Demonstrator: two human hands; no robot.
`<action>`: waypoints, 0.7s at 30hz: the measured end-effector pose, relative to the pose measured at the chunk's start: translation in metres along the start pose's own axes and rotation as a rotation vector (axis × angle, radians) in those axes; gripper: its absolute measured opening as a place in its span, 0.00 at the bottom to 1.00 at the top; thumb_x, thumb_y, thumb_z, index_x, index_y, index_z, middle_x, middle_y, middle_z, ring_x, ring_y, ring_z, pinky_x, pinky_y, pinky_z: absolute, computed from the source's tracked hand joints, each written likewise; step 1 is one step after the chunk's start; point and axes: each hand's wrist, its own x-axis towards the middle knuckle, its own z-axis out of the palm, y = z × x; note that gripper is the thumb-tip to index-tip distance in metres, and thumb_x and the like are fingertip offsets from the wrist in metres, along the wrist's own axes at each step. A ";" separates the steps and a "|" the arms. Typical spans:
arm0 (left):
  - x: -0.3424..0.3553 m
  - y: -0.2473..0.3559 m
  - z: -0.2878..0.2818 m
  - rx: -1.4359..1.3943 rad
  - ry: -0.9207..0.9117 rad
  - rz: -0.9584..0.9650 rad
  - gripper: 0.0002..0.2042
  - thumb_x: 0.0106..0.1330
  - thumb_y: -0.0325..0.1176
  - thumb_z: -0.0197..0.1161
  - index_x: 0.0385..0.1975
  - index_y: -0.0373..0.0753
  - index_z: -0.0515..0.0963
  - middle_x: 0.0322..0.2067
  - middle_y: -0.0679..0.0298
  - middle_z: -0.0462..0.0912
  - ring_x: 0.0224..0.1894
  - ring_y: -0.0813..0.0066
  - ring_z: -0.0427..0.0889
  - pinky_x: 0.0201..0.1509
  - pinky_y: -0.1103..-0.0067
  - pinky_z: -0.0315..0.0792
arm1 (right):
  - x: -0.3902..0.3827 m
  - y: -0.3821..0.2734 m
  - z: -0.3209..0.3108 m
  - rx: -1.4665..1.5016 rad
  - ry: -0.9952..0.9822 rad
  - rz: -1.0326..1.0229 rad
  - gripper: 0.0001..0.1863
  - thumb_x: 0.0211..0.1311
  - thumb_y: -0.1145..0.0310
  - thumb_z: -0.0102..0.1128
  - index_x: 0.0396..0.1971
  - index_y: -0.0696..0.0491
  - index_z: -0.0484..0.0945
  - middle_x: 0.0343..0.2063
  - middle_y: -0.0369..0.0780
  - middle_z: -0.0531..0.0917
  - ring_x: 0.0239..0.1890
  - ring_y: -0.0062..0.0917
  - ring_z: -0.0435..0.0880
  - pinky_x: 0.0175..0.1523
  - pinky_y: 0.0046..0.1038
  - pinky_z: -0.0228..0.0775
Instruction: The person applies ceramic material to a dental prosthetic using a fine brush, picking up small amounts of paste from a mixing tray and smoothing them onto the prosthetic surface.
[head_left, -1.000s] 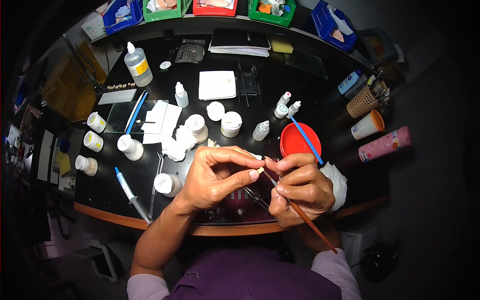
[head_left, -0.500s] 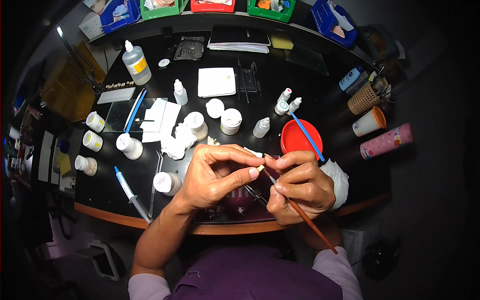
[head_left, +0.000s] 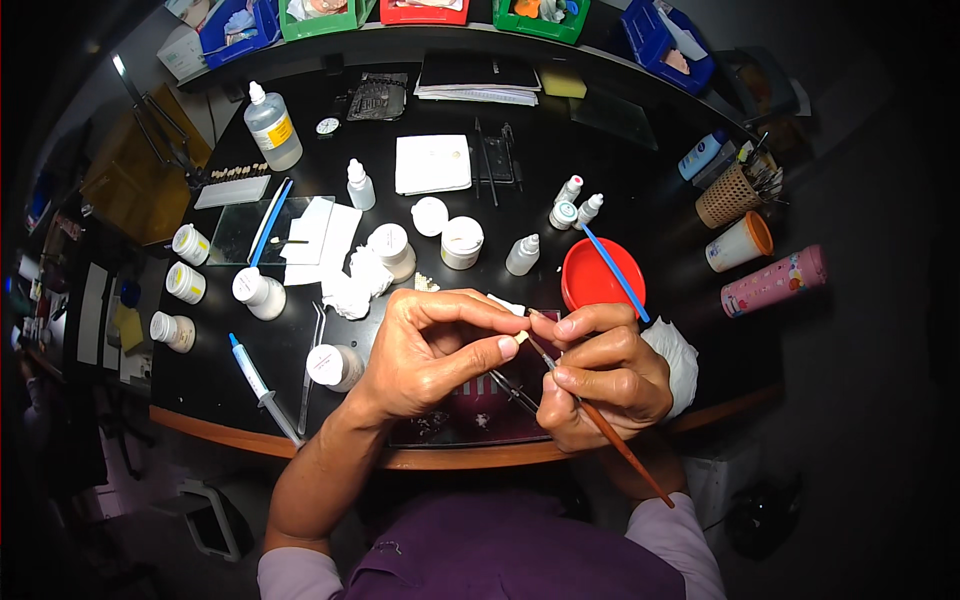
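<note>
Between the thumb and forefinger of my left hand (head_left: 425, 350) is a small cream tooth-like piece (head_left: 521, 338), mostly hidden by the fingertips. My right hand (head_left: 612, 378) grips a slim brush with a brown wooden handle (head_left: 622, 450) like a pen. The brush's tip points up and left, at or very close to the piece; I cannot tell if they touch. The fingertips of both hands meet or nearly meet. Beneath them lies a dark red glossy plate (head_left: 470, 405) with white specks, and a dark, thin metal tool (head_left: 513, 390) partly hidden on it.
Right of my hands stand a red bowl (head_left: 578, 262) with a blue-handled stick (head_left: 615, 272) across it, and crumpled white tissue (head_left: 680, 370). To the left are a lidded jar (head_left: 335, 368), tweezers (head_left: 312, 365), a syringe (head_left: 262, 385) and several white jars. A dropper bottle (head_left: 522, 255) stands beyond.
My right hand and the brush have shifted very slightly. My left hand keeps its pinch on the tooth-like piece in the same spot.
</note>
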 end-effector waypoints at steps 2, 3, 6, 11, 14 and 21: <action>0.000 0.000 0.000 0.012 -0.011 0.008 0.10 0.63 0.15 0.64 0.43 0.26 0.83 0.43 0.50 0.85 0.46 0.70 0.84 0.52 0.79 0.78 | 0.000 0.000 0.000 -0.001 0.008 -0.001 0.15 0.38 0.89 0.64 0.29 0.57 0.79 0.25 0.39 0.78 0.41 0.34 0.82 0.48 0.35 0.86; 0.000 0.000 0.000 0.004 -0.006 0.001 0.10 0.63 0.15 0.64 0.43 0.26 0.83 0.43 0.50 0.85 0.46 0.70 0.84 0.52 0.79 0.78 | 0.001 0.000 -0.001 -0.007 -0.009 -0.004 0.15 0.38 0.89 0.64 0.29 0.57 0.79 0.25 0.39 0.78 0.41 0.34 0.82 0.47 0.35 0.86; -0.001 -0.001 0.000 -0.008 0.000 -0.010 0.10 0.63 0.15 0.64 0.43 0.26 0.82 0.43 0.50 0.85 0.46 0.70 0.84 0.52 0.78 0.78 | 0.001 0.004 -0.002 -0.002 -0.018 -0.028 0.15 0.39 0.89 0.64 0.29 0.57 0.79 0.25 0.39 0.78 0.41 0.34 0.82 0.47 0.35 0.86; 0.000 -0.001 0.000 -0.013 -0.004 0.002 0.10 0.63 0.16 0.64 0.44 0.26 0.82 0.43 0.50 0.85 0.46 0.70 0.84 0.53 0.78 0.78 | 0.001 0.005 -0.002 0.008 -0.010 -0.061 0.14 0.40 0.88 0.64 0.29 0.57 0.79 0.25 0.38 0.78 0.41 0.34 0.82 0.48 0.35 0.86; 0.000 -0.001 0.000 -0.019 -0.002 0.006 0.10 0.63 0.15 0.64 0.43 0.26 0.82 0.43 0.50 0.85 0.46 0.70 0.84 0.52 0.78 0.78 | 0.001 0.003 -0.001 -0.009 -0.021 -0.024 0.14 0.40 0.88 0.64 0.29 0.57 0.79 0.25 0.39 0.78 0.41 0.34 0.82 0.48 0.35 0.86; 0.000 -0.001 -0.001 0.001 -0.005 -0.001 0.09 0.63 0.15 0.64 0.43 0.26 0.83 0.43 0.50 0.85 0.46 0.70 0.84 0.52 0.79 0.78 | 0.000 0.000 0.000 -0.020 -0.016 -0.001 0.15 0.40 0.89 0.64 0.30 0.57 0.79 0.26 0.38 0.78 0.41 0.34 0.82 0.48 0.35 0.86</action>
